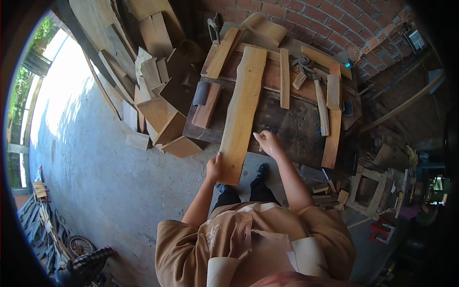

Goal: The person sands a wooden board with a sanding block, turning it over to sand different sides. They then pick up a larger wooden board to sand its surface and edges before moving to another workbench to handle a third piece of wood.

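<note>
Left hand (pixel 215 167) grips the plank (pixel 241 105) by its near end; right hand (pixel 267 142) rests open beside it. Plank lies along the bench (pixel 296 129), hammer (pixel 322 107) untouched.

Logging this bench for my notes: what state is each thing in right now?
long plank: flat lengthways on the workbench, near end overhanging.
left hand: closed on the plank's near end.
right hand: open, at the plank's right edge.
hammer: lying flat on the bench, untouched.
</note>
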A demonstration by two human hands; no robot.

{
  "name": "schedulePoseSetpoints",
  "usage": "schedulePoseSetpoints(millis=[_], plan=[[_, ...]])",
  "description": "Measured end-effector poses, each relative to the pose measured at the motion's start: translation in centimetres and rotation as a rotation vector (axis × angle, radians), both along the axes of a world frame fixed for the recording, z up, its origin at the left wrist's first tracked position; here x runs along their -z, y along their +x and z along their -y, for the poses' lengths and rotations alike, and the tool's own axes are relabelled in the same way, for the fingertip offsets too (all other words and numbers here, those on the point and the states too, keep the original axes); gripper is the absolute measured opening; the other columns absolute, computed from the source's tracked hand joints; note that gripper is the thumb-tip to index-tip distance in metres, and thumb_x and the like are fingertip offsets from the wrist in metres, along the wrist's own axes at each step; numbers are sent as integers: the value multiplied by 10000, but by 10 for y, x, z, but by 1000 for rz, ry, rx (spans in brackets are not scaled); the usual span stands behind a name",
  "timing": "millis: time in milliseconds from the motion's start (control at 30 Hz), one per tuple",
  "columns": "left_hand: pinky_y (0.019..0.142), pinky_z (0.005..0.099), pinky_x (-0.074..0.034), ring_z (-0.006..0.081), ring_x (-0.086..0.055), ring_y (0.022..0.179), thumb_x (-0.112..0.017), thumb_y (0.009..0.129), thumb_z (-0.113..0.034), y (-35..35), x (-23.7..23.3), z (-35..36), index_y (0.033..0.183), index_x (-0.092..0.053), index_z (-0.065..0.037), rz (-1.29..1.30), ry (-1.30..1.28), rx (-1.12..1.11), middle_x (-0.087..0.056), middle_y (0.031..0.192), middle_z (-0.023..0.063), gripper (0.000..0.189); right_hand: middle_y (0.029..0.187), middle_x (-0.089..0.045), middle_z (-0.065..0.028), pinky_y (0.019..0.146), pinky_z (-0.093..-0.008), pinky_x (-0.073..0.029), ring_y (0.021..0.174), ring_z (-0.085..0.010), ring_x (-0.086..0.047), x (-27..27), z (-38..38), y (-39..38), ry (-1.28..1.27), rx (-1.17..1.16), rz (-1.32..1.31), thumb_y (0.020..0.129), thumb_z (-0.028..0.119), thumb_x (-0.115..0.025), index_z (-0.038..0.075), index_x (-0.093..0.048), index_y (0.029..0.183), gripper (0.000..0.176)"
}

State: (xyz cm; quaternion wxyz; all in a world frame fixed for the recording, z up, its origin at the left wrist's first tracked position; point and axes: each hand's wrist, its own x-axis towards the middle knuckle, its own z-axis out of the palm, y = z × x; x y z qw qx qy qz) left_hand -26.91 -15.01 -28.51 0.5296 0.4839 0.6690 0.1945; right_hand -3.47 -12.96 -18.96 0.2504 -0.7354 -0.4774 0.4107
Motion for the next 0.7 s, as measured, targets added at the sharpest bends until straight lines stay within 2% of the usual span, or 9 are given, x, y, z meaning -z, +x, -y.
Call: schedulePoseSetpoints(millis=[133, 167, 233, 300, 367, 433, 533, 633, 700], plan=[[706, 469, -452, 433, -565, 817, -397, 875, -466, 0, -31, -15, 744, -578, 33, -324, 166, 148, -587, 804, 285, 546, 536, -503, -51, 445, -281, -417, 437, -142, -546, 13, 11, 10, 52, 84, -107, 867, 344, -543, -7, -534, 735, 376], [664, 452, -461, 393, -592, 723, -496, 839, -429, 2, -58, -23, 702, -564, -7, -502, 237, 105, -588, 692, 241, 449, 526, -480, -32, 434, -271, -406, 422, -126, -516, 18, 14, 12, 51, 108, -111, 873, 333, -539, -3, -525, 731, 366], [673, 423, -472, 351, -598, 714, -569, 805, -395, -5, -79, -49, 702, -547, -38, -499, 456, 1, -598, 669, 176, 372, 520, -468, -19, 426, -255, -395, 421, -104, -491, 20, 22, 16, 115, 138, -158, 879, 313, -537, 0, -520, 732, 346], [723, 396, -468, 314, -584, 814, -621, 768, -396, -7, -100, -84, 830, -563, -55, -467, 658, -32, -612, 823, 146, 351, 522, -473, -20, 429, -249, -395, 428, -95, -486, 17, 30, 18, 123, 149, -154, 884, 295, -533, 3, -518, 734, 329], [800, 394, -454, 314, -532, 962, -672, 698, -447, 0, -111, -122, 1065, -523, -35, -550, 794, -29, -557, 1024, 165, 571, 524, -477, -20, 431, -243, -395, 434, -85, -481, 15, 36, 18, 135, 160, -152, 889, 277, -528, 5, -516, 736, 313], [855, 419, -429, 332, -489, 1042, -699, 652, -481, 8, -95, -159, 1298, -345, -58, -694, 884, 1, -471, 1157, 182, 849, 516, -474, 0, 448, -223, -409, 446, -69, -478, 14, 42, 19, 150, 148, -151, 897, 239, -522, 12, -520, 743, 274], [854, 442, -429, 341, -479, 1064, -718, 616, -496, 18, -83, -184, 1379, -200, -91, -775, 586, 169, -441, 1178, 190, 1007, 526, -485, -5, 459, -221, -414, 458, -70, -480, 13, 50, 19, 212, 146, -135, 899, 239, -517, 2, -539, 788, 263], [836, 431, -447, 369, -503, 1043, -677, 659, -512, 29, -85, -188, 1392, -159, -128, -749, 389, 260, -455, 1155, 221, 976, 553, -508, -14, 472, -216, -421, 481, -71, -492, 12, 56, 24, 176, 285, -365, 901, 229, -515, -8, -551, 838, 248], [827, 428, -452, 366, -507, 1039, -666, 680, -498, 35, -77, -189, 1391, -165, -130, -745, 391, 258, -455, 1146, 229, 944, 568, -517, -18, 481, -215, -426, 498, -72, -501, 12, 60, 28, 163, 265, -306, 901, 218, -515, -12, -554, 858, 237]])
